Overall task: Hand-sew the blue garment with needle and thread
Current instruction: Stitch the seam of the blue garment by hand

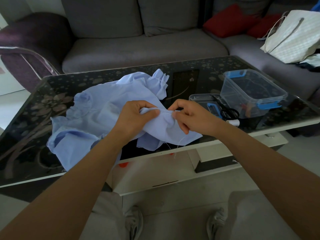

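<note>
- Blue garment [97, 115] was spread in a crumpled heap on the dark glass table [34, 104], with its near edge lifted off the top between both hands
- A fold of that edge was gripped by the left hand [136, 116], fingers curled over the cloth and the thumb pressed on top, right beside the stitching spot
- The needle [168, 113] was pinched by the right hand [192, 116] between thumb and forefinger; it was held nearly level, its tip pointed at the left thumb and seemingly entering the fold
- Pale thread [180, 141] was seen trailing below the cloth, over the table's front edge
- The step in hand was judged to be a stitch in mid-passage: needle entered, not yet drawn through
- What was called for next, by this reading: the needle to be pushed on, caught where its tip emerges, and pulled until the slack thread is taken up, with the fold held taut and the left thumb minded
- Scissors [226, 110] and a clear box [252, 90] were lying just to the right, touched by neither hand
</note>
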